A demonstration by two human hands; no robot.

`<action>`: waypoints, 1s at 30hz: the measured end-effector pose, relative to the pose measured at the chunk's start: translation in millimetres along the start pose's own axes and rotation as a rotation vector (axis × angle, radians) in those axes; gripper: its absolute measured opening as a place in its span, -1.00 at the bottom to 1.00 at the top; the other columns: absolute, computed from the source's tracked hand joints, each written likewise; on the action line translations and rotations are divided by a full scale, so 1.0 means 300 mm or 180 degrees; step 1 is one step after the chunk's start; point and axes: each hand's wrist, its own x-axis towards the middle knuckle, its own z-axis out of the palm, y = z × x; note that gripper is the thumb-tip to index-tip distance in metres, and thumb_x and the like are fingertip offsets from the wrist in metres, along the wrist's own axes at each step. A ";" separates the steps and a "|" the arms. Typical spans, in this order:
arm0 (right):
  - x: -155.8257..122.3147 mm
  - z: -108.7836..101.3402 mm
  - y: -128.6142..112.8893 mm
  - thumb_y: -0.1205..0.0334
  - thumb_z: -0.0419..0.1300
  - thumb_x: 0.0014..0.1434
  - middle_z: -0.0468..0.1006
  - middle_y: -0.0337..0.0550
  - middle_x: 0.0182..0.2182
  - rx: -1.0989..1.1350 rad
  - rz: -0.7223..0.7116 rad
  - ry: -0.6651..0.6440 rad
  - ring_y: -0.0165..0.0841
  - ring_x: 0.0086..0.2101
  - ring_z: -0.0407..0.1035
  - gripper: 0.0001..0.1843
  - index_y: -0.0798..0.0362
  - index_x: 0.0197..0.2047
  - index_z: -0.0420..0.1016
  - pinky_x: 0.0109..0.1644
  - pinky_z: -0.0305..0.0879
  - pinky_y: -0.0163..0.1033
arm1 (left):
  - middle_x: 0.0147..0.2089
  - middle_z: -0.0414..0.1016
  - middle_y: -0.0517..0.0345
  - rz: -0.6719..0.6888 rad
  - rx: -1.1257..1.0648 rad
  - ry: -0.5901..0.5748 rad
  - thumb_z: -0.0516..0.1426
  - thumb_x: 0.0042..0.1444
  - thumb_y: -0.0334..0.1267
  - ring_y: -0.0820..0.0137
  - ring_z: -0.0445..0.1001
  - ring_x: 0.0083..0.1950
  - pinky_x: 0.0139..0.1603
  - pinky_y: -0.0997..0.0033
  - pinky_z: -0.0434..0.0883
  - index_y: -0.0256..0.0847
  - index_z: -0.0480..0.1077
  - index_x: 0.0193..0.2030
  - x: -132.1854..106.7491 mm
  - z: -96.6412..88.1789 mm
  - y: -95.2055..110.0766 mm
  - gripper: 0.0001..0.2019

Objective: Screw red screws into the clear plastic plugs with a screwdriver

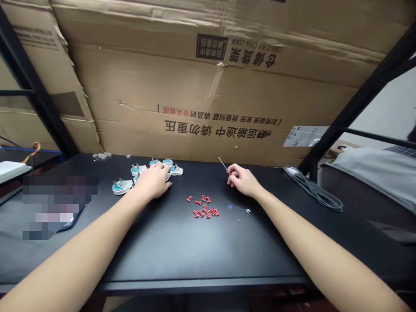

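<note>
My left hand (154, 181) rests over a cluster of clear plugs with blue-green insides and metal prongs, thumb and forefinger apart; its other fingertips are partly hidden. One plug (176, 170) lies just past those fingers, and another plug (122, 186) sits apart to the left. My right hand (241, 178) is closed around a small screwdriver (222, 165), its thin metal shaft pointing up and left. A bit of red shows at the fingertips, while most of the handle is hidden. Between the hands, several small red parts (204, 208) with metal ends lie scattered on the black table (201, 255).
A large cardboard sheet (195, 86) stands behind the table. Coiled grey cable (320, 193) lies at the right, near grey cloth (373, 177). Small clear pieces (102, 156) are at the back left. A blue disc (230, 207) and a white bit (248, 210) lie near my right forearm.
</note>
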 end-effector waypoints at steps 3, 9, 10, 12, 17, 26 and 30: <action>-0.001 0.000 -0.007 0.34 0.00 0.09 0.60 -0.24 -0.42 0.0005 -0.0028 -0.0055 -0.40 -0.51 0.44 -0.83 0.01 -0.27 0.38 -0.30 0.33 -0.30 | 0.08 0.48 -0.10 0.0080 -0.0017 -0.0075 0.12 0.16 -0.32 0.04 0.47 0.09 0.08 0.06 0.44 -0.17 0.41 -0.03 0.002 0.009 -0.002 -0.77; -0.003 0.021 -0.023 0.29 0.03 0.12 0.54 -0.23 -0.45 -0.0171 -0.0202 -0.0121 -0.35 -0.41 0.39 -0.85 0.02 -0.39 0.41 -0.27 0.25 -0.29 | -0.05 0.54 -0.18 0.0327 -0.0239 -0.0161 0.12 0.12 -0.39 -0.06 0.45 0.11 0.07 0.02 0.43 -0.25 0.43 -0.05 0.005 0.013 0.006 -0.76; -0.005 0.025 -0.031 0.25 0.07 0.14 0.53 -0.23 -0.46 -0.0205 -0.0217 -0.0123 -0.34 -0.42 0.37 -0.87 0.02 -0.39 0.42 -0.29 0.22 -0.28 | -0.04 0.55 -0.20 0.0344 -0.0303 -0.0160 0.12 0.12 -0.38 -0.09 0.44 0.12 0.09 -0.02 0.42 -0.27 0.44 -0.05 0.005 0.015 0.007 -0.76; -0.012 0.033 -0.054 0.14 0.11 0.18 0.52 -0.23 -0.48 -0.0244 -0.0265 -0.0168 -0.35 -0.46 0.33 -0.81 0.02 -0.38 0.45 -0.33 0.18 -0.29 | -0.01 0.54 -0.24 0.0376 -0.0464 -0.0158 0.14 0.11 -0.38 -0.11 0.44 0.14 0.15 -0.06 0.38 -0.29 0.47 -0.07 0.004 0.016 0.008 -0.77; -0.052 0.041 -0.131 0.11 0.00 0.32 0.47 -0.28 -0.51 -0.0185 -0.0597 -0.0332 -0.40 -0.49 0.27 -0.70 -0.02 -0.14 0.53 -0.33 0.17 -0.31 | 0.01 0.56 -0.19 0.0416 -0.1118 -0.0033 0.17 0.12 -0.31 -0.06 0.48 0.12 0.16 -0.04 0.40 -0.28 0.52 -0.08 -0.003 -0.012 0.035 -0.76; -0.128 0.050 -0.238 0.18 0.10 0.30 0.32 -0.39 -0.61 -0.0209 -0.1453 -0.0254 -0.46 -0.58 0.17 -0.57 -0.04 0.22 0.39 -0.36 0.13 -0.35 | -0.04 0.64 0.06 0.0535 -0.2949 0.0071 0.25 0.10 0.00 0.21 0.58 0.00 0.00 0.30 0.51 -0.19 0.53 0.01 -0.018 -0.107 0.137 -0.59; -0.109 0.033 -0.267 0.18 0.11 0.29 0.36 -0.33 -0.62 -0.0183 -0.1159 0.0047 -0.47 -0.58 0.19 -0.77 0.06 -0.20 0.57 -0.38 0.11 -0.34 | -0.05 0.64 -0.01 0.0018 -0.3571 0.0268 0.34 -0.01 -0.07 0.11 0.57 0.03 0.07 0.16 0.46 -0.22 0.55 -0.01 0.007 -0.133 0.128 -0.57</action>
